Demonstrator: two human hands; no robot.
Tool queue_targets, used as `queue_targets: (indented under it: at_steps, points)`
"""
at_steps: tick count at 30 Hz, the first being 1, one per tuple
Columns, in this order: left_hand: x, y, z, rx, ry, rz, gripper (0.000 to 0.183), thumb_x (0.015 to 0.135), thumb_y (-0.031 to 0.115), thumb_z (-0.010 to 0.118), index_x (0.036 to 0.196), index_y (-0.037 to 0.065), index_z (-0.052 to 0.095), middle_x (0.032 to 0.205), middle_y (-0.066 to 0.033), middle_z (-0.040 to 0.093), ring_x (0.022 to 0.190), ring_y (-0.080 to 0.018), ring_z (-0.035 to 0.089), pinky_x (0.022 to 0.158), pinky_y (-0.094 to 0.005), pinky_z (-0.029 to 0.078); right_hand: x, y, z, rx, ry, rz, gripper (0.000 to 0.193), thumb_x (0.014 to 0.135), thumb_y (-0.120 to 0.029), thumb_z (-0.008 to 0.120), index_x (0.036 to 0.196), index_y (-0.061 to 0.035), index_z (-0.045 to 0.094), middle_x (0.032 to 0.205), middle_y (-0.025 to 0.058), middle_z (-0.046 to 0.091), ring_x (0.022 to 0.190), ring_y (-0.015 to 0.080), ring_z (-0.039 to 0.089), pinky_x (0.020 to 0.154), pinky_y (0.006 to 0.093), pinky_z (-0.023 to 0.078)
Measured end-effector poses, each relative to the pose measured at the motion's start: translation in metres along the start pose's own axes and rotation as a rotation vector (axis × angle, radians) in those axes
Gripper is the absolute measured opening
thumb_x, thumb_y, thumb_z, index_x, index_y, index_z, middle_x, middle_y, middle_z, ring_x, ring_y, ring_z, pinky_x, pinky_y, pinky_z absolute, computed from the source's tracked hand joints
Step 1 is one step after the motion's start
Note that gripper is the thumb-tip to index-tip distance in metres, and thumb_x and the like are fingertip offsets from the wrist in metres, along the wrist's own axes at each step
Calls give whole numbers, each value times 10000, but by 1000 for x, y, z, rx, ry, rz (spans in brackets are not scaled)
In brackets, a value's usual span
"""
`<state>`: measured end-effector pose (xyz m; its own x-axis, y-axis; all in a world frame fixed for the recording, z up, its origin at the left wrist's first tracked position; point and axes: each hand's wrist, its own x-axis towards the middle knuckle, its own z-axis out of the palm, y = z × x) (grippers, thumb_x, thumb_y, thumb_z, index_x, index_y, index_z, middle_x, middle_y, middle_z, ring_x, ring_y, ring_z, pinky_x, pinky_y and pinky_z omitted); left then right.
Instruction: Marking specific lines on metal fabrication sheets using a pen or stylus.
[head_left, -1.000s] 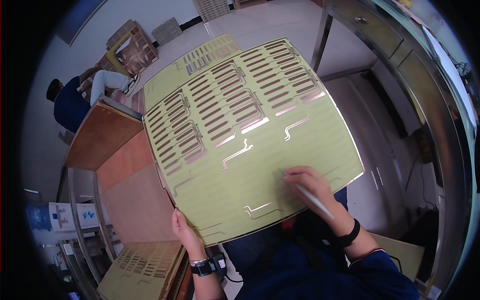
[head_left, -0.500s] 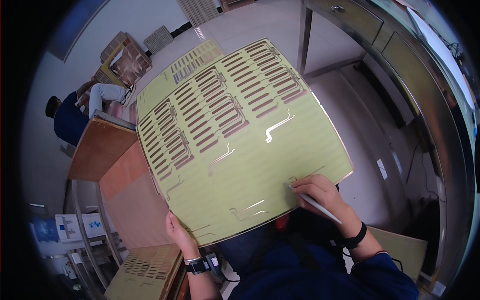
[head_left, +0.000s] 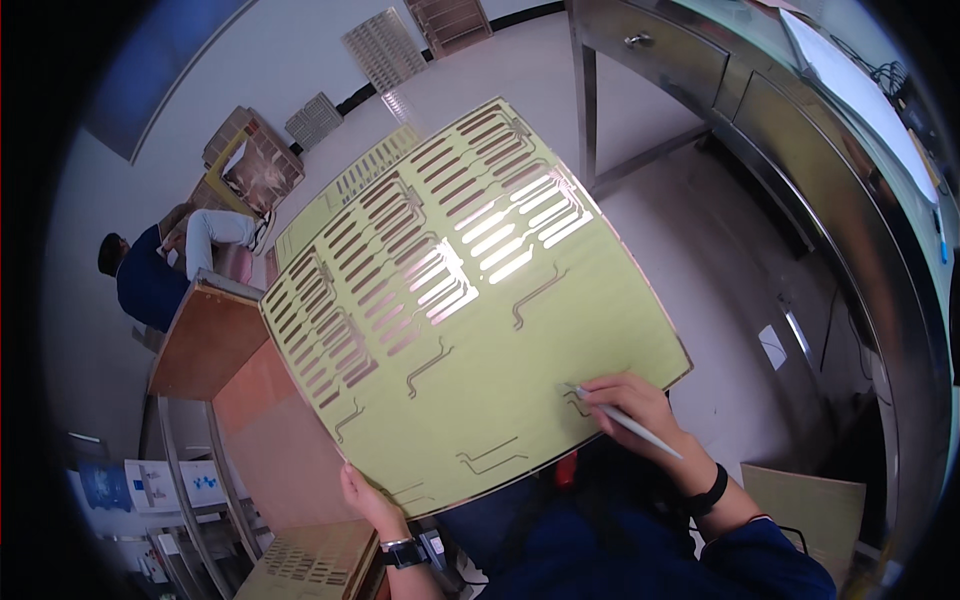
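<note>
A large yellow-green circuit panel with copper-coloured traces is held tilted before me, its near edge close to my body. My left hand grips its lower left edge, thumb up along the border. Over the lower right part of the panel, my right hand pinches a slim whitish pen-like tool. Its tip is at or just above a small angled trace; whether it touches, I cannot tell. Past the panel's far left edge shows another patterned panel.
On the left is a wooden box, with a stack of similar panels below. A metal desk with drawers curves along the right. Another panel lies low at right. A seated co-worker is at far left.
The panel has tilted and sits slightly lower and more to the left in view; bright reflections have shifted up to its slotted traces. Both hands keep their holds, the tool's tip staying in the same area.
</note>
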<state>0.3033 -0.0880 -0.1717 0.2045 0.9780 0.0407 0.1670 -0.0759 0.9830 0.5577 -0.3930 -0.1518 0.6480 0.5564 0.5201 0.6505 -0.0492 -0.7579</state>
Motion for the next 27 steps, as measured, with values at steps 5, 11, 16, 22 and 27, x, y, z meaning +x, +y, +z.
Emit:
queue_targets:
  at_steps: [5, 11, 16, 22, 27]
  points:
    - [-1, -8, 2, -3, -21, 15, 279, 1018, 237, 410, 978, 2, 556, 941, -22, 589, 859, -95, 525, 778, -257, 436, 12, 19, -10, -106, 185, 52, 206, 725, 49, 689, 903, -50, 654, 928, 96, 669, 811, 246, 662, 685, 307, 535]
    - [-1, -8, -4, -9, -43, 14, 297, 1016, 256, 412, 1016, 0, 561, 930, -35, 603, 836, -112, 559, 764, -262, 462, 24, 17, -30, -109, 315, 118, 156, 767, 51, 665, 908, -17, 670, 919, 116, 673, 836, 251, 662, 734, 317, 532]
    - [-3, 7, -4, -12, -6, -53, 286, 1013, 263, 429, 970, 13, 560, 927, -28, 601, 832, -100, 544, 766, -267, 459, 8, 21, -56, -193, 405, 203, 102, 824, -5, 656, 925, 2, 667, 927, 121, 671, 855, 238, 654, 783, 318, 513]
    - [-7, 27, -2, 25, -23, -16, 289, 1014, 259, 427, 981, 7, 565, 945, -35, 608, 838, -105, 549, 760, -265, 460, 1, 13, -75, 4, 552, 386, 113, 845, -26, 636, 948, 15, 660, 930, 132, 669, 861, 224, 648, 764, 311, 506]
    - [-1, 24, -8, 2, -60, -42, 287, 1015, 249, 423, 996, 2, 569, 951, -40, 611, 842, -105, 551, 761, -263, 459, 6, -12, -52, -145, 227, 129, 165, 792, 4, 668, 957, -6, 661, 937, 127, 674, 865, 230, 661, 748, 311, 521]
